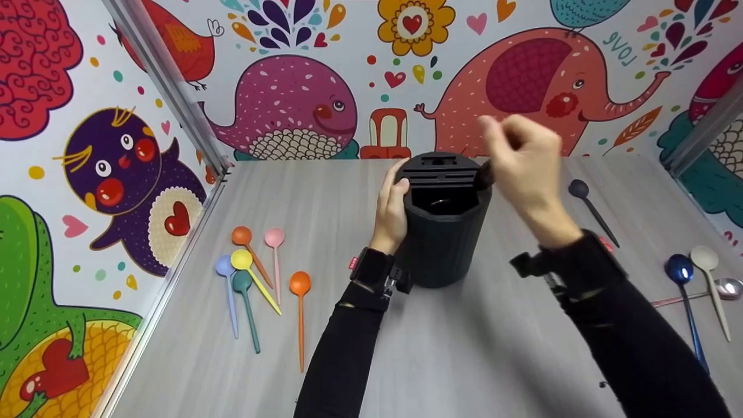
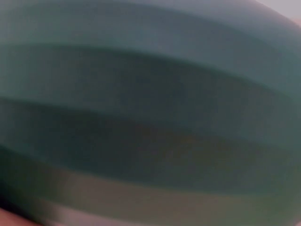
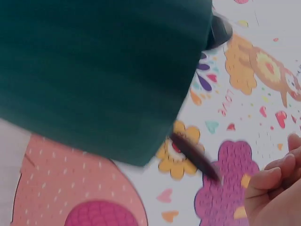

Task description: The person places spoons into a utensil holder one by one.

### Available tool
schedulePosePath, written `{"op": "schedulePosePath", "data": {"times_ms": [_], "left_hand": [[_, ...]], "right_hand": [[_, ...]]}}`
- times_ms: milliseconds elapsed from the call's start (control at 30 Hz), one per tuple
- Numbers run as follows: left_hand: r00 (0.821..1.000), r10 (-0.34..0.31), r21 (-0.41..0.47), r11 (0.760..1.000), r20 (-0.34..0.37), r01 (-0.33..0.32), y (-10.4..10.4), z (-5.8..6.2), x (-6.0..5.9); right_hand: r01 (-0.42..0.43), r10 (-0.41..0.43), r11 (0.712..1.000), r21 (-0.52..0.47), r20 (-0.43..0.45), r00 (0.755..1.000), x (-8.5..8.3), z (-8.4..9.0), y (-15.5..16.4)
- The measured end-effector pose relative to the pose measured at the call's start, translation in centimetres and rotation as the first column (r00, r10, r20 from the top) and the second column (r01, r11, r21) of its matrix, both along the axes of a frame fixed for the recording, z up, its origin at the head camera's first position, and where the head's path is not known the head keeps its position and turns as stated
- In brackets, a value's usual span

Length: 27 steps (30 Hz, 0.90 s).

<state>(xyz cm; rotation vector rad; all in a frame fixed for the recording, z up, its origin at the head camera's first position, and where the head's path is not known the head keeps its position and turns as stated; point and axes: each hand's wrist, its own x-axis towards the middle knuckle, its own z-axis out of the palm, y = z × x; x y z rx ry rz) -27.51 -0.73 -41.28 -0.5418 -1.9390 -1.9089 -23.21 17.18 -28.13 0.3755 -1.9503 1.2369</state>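
A black ribbed utensil holder (image 1: 444,232) stands upright in the middle of the grey table (image 1: 453,360). My left hand (image 1: 392,209) grips its left side, thumb at the rim. My right hand (image 1: 519,157) hovers blurred over the right rim and pinches a dark spoon (image 1: 484,174) whose end points down at the holder's top. In the right wrist view the thin dark spoon handle (image 3: 193,153) runs from my curled fingers (image 3: 273,183) towards the holder's wall (image 3: 103,75). The left wrist view shows only the holder's blurred ribbed wall (image 2: 150,113).
Several coloured plastic spoons (image 1: 255,273) lie fanned out on the table's left. At the right lie a black spoon (image 1: 587,204), a blue spoon (image 1: 682,284), a beige spoon (image 1: 711,278) and a shiny spoon (image 1: 725,288). Painted walls close in three sides.
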Motion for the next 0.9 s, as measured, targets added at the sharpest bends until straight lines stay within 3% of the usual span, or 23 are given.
{"op": "schedulePosePath", "data": {"times_ms": [233,400,567,900], "left_hand": [[1.000,-0.009,0.008,1.000,-0.022,0.009,0.1,-0.1,-0.1],[0.999,-0.020,0.008,1.000,-0.028,0.020,0.1,0.0,-0.1],[1.000,-0.010,0.010,1.000,-0.018,0.010,0.1,-0.1,-0.1],[1.000,-0.005,0.007,1.000,-0.017,0.005,0.1,-0.1,-0.1]], "right_hand": [[0.105,-0.100,0.992,-0.065,0.069,0.993,1.2,-0.2,3.5],[0.152,-0.144,0.987,-0.052,0.133,0.981,0.6,-2.8,6.6],[0.182,-0.183,0.983,0.022,0.187,0.965,0.2,-5.5,9.5],[0.244,-0.296,0.953,0.180,0.380,0.876,1.2,-9.2,15.0]]}}
